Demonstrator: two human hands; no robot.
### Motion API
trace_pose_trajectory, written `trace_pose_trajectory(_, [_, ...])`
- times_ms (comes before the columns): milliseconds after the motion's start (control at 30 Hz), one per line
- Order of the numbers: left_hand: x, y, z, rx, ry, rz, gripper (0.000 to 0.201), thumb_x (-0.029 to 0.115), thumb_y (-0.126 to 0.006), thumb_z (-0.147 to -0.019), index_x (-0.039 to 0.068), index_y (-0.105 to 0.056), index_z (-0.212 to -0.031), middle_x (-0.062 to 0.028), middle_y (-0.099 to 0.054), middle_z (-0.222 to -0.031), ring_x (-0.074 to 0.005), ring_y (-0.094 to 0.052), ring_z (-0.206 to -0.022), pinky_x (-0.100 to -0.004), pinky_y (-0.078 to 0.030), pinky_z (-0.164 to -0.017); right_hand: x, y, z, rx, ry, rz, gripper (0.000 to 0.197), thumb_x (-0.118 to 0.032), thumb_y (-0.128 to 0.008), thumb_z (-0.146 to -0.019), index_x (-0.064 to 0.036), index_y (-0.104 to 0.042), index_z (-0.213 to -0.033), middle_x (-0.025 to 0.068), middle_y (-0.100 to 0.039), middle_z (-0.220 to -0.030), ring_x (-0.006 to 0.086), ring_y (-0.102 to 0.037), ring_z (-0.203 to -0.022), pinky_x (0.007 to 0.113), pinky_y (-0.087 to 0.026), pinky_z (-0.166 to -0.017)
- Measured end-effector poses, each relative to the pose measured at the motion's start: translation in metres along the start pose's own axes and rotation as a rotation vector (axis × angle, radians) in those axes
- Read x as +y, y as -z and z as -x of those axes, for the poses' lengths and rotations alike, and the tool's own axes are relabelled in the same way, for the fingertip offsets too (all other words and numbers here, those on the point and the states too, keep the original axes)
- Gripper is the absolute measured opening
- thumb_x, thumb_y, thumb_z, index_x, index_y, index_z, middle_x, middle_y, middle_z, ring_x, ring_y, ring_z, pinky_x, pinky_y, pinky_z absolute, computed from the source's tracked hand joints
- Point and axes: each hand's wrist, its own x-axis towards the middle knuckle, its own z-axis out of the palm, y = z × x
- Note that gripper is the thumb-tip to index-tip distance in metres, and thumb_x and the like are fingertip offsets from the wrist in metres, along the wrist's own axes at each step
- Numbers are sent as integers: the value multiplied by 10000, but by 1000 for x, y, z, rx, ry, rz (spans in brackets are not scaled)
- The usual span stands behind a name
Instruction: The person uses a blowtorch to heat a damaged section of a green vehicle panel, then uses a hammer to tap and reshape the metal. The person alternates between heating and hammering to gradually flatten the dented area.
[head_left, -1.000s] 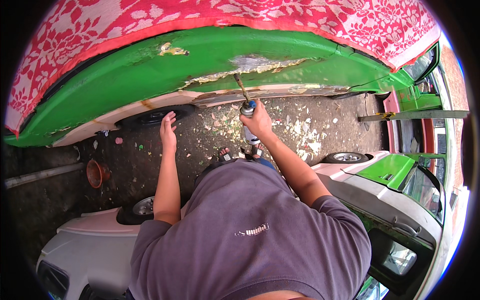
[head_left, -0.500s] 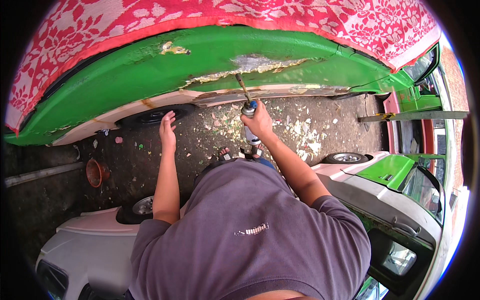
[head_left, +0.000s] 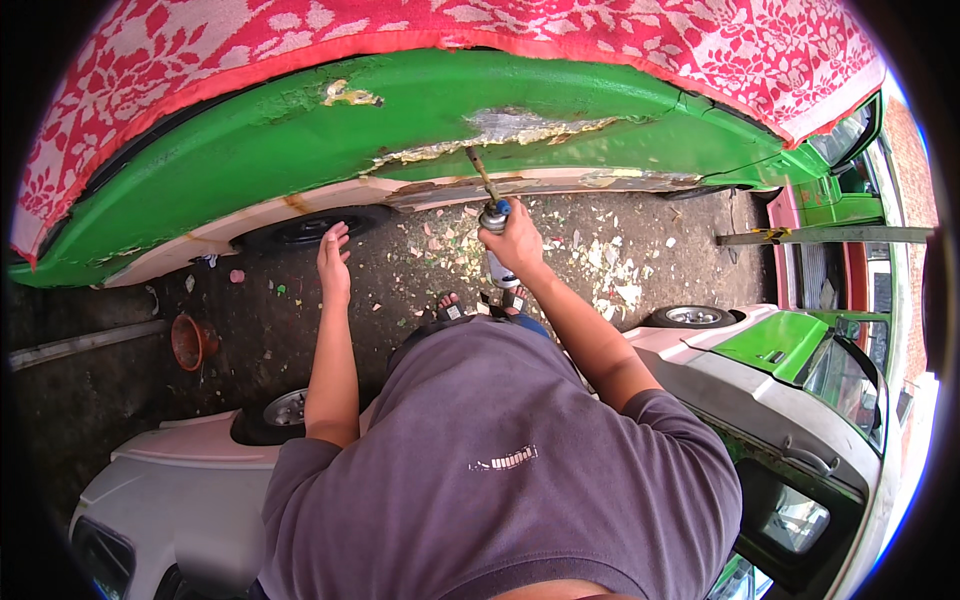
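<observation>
My right hand (head_left: 514, 243) is wrapped round a gas blowtorch (head_left: 494, 212), a canister with a blue knob and a long metal nozzle. The nozzle tip points at the side of a green car body (head_left: 300, 150), just below a patch of peeling paint (head_left: 500, 132) with bare grey metal showing. No flame can be made out. My left hand (head_left: 334, 258) is held up in the air with nothing in it, fingers stretched out, near the car's dark wheel (head_left: 310, 230).
A red flowered cloth (head_left: 400, 25) covers the car's upper part. Paint flakes (head_left: 610, 270) litter the ground. An orange-brown pot (head_left: 188, 342) lies at left. Behind me stand a grey-white car body (head_left: 190, 480) and a green-and-white vehicle (head_left: 770, 345). A metal pole (head_left: 830, 236) juts in at right.
The blowtorch in my right hand has shifted very slightly to the left along the peeling paint. My left hand stays nearly where it was.
</observation>
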Motion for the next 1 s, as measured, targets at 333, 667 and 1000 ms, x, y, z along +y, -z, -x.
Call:
trace_pose_trajectory(333, [5, 6, -3, 21, 1, 4, 483, 434, -349, -1041, 101, -563, -1317, -69, -581, -1334, -202, -521, -1216, -393, -399, -994, -9, -8, -4, -30, 21, 11, 687, -310, -722, -703, -24, -474, -1276, 204, -591, -1164, 392, -587, -1078, 465, -489, -897])
trace_pose_trajectory(667, [0, 15, 3, 44, 16, 15, 476, 424, -357, -1040, 100, -563, -1321, -78, -578, -1338, -211, -523, -1217, -394, -405, -991, -13, -14, -2, -76, 26, 19, 714, -319, -731, -702, -11, -463, -1287, 229, -577, -1194, 403, -584, -1090, 472, -489, -907])
trace_pose_trajectory(1000, [3, 27, -1, 108, 11, 36, 489, 440, -361, -1036, 93, -565, -1312, -76, -585, -1324, -208, -524, -1212, -396, -405, -985, -19, -22, -5, -131, 24, 46, 701, -333, -724, -712, -17, -467, -1283, 218, -579, -1177, 402, -582, -1084, 474, -489, -898])
